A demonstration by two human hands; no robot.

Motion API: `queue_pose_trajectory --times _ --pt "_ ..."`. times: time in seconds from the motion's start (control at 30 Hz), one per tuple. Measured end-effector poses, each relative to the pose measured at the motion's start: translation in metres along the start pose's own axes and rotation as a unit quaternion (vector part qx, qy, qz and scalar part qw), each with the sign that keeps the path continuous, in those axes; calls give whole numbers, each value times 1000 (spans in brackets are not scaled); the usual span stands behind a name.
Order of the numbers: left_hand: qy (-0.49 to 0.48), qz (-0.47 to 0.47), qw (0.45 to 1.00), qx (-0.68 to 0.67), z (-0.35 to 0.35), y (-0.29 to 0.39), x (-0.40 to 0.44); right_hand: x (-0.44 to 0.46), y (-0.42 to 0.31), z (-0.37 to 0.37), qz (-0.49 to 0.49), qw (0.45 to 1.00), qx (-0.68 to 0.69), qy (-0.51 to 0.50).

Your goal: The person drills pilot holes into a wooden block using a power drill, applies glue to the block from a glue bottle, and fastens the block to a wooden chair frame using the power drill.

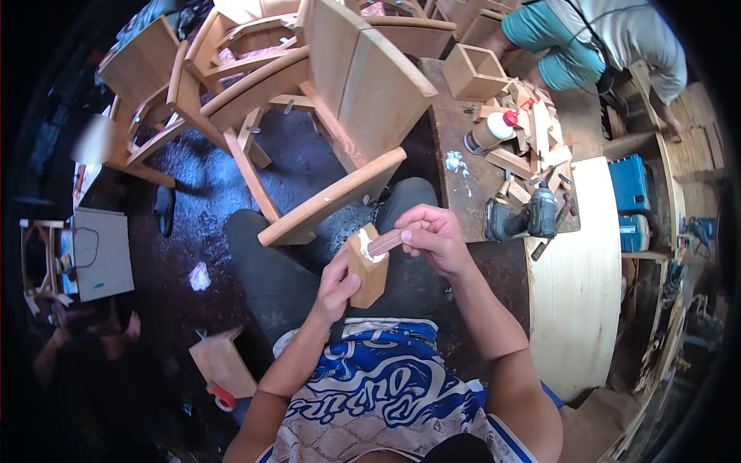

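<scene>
My left hand [336, 287] is wrapped round a wooden block [368, 284] above my lap. White glue [366, 245] is smeared on the block's upper face. Between the fingers and thumb of my right hand [434, 241] is a thin wooden stick [385, 243], its far end touching the glue. Just beyond the block, a wooden chair frame [333, 197] leans close to my knees, with a broad flat panel [380, 85] rising behind it.
At right, a low bench [471, 202] carries a cordless drill [532, 212], a glue bottle [492, 132], wood offcuts [532, 139] and a wooden box [474, 72]. Another person [571, 42] bends at the upper right. More chairs [147, 77] stand upper left; a red tape roll [221, 397] lies lower left.
</scene>
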State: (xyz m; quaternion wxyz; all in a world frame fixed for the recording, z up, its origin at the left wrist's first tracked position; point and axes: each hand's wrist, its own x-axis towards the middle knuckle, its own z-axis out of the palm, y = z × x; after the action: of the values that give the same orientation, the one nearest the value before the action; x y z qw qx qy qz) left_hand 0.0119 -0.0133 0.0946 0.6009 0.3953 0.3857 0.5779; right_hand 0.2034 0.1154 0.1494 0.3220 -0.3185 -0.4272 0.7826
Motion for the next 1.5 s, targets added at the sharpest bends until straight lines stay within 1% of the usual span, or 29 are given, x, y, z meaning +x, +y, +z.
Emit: queue_pose_trajectory --times 0.03,0.07,0.1,0.17,0.2,0.23,0.3,0.37,0.43,0.47,0.5,0.53,0.57,0.6,0.63,0.7,0.73,0.87,0.9,0.93,1.0,1.03,1.1,1.13,1.27,1.33,1.37,1.43,1.5 --pt "12 -7 1000 -9 -1 -4 -1 2 2 -3 -3 1000 10 3" --pt "-1 -9 1000 -7 -2 -8 -1 2 4 -5 -5 1000 21 5" --pt "4 -6 1000 15 -4 -11 0 2 7 -4 -13 1000 23 13" --pt "0 -2 999 39 -4 -14 4 0 11 0 32 999 39 15" --pt "17 0 1000 18 -3 -14 6 -2 12 2 43 998 37 23" --pt "34 2 999 -3 -3 -13 7 -4 11 0 36 998 40 29" --pt "34 9 999 -14 -5 -9 10 -6 13 -8 37 998 20 39" --pt "70 6 996 -51 -8 -5 12 -8 17 -28 42 997 22 57" --pt "79 16 992 -96 -17 -4 16 -6 29 -48 -14 986 115 121" --pt "82 14 989 -120 -26 -6 19 -2 33 -58 -38 981 128 139" --pt "89 15 985 -144 -34 -8 22 -2 38 -65 -32 983 125 131" --pt "103 20 984 -144 -41 -10 25 -2 41 -66 -53 974 122 184" --pt "117 5 979 -165 -50 -10 25 -1 46 -66 -72 962 119 233" --pt "132 -8 974 -183 -60 -9 24 1 52 -66 -81 960 116 241" --pt "149 -1 973 -179 -67 -10 22 5 60 -64 -70 965 118 225" --pt "182 -20 954 -236 -80 -8 18 15 77 -59 -68 961 82 256" --pt "164 -18 957 -239 -84 -4 15 22 81 -51 -57 965 70 245" --pt "175 6 951 -256 -94 9 -8 52 94 -24 -22 977 55 203" --pt "167 12 943 -288 -98 9 -15 60 99 -19 -18 980 52 193" --pt "158 17 934 -320 -102 7 -23 67 103 -13 -4 980 85 181" --pt "156 38 927 -339 -111 0 -37 79 111 0 36 974 142 174" --pt "145 52 922 -356 -116 -4 -43 83 115 4 39 975 139 169" --pt "151 58 913 -374 -125 -14 -55 92 129 6 80 965 195 156" --pt "155 60 905 -392 -128 -19 -59 94 137 7 66 968 173 168" --pt "152 50 898 -411 -140 -34 -65 105 154 11 58 969 180 159" --pt "119 55 895 -427 -145 -36 -60 107 153 14 103 952 230 176" --pt "120 57 893 -429 -147 -38 -59 105 150 18 104 952 227 175" --pt "112 36 895 -430 -150 -39 -56 101 145 24 92 940 269 186" --pt "112 33 899 -423 -150 -38 -55 100 145 24 95 942 272 174"
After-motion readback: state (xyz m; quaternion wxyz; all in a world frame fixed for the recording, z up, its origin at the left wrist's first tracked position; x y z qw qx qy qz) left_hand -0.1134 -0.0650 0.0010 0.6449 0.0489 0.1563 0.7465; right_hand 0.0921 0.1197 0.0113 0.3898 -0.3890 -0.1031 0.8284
